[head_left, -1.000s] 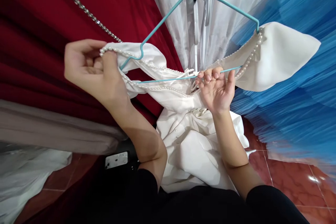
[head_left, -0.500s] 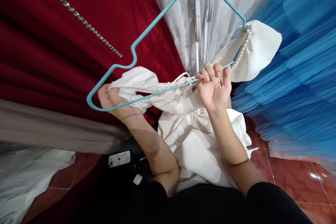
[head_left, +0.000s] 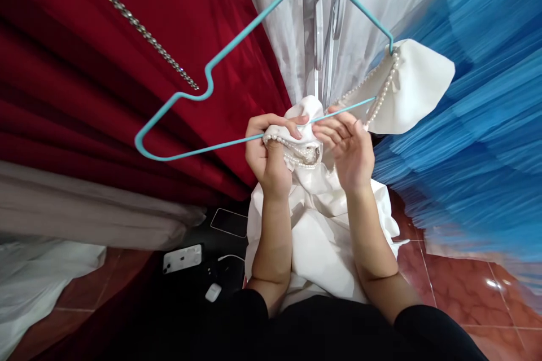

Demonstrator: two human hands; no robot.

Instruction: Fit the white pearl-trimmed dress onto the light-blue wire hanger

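Note:
A white dress [head_left: 322, 237] with pearl-trimmed edges hangs before me, half off a light blue hanger [head_left: 249, 28]. Its right sleeve [head_left: 419, 87] still sits over the hanger's right arm, while the hanger's left side is bare. My left hand [head_left: 273, 152] is closed on the dress's gathered left shoulder, with pearl strands showing below the fingers, close to the hanger's bottom bar. Facing it, my right hand [head_left: 349, 149] has its fingers loosely stretched beside the bar and the bunched cloth. Whether its fingertips touch the bar is hard to see.
Red fabric [head_left: 169, 39] with a beaded chain [head_left: 135, 22] hangs at left, blue tulle [head_left: 478, 124] at right. White cloth and metal poles stand behind. A phone [head_left: 183, 258], a white earbud case [head_left: 213, 292] and a cable lie on a black surface at lower left.
My left hand has drawn the dress's left shoulder off the hanger's left end and brought it rightward to the middle. My right hand's fingers have loosened and turned from the bar.

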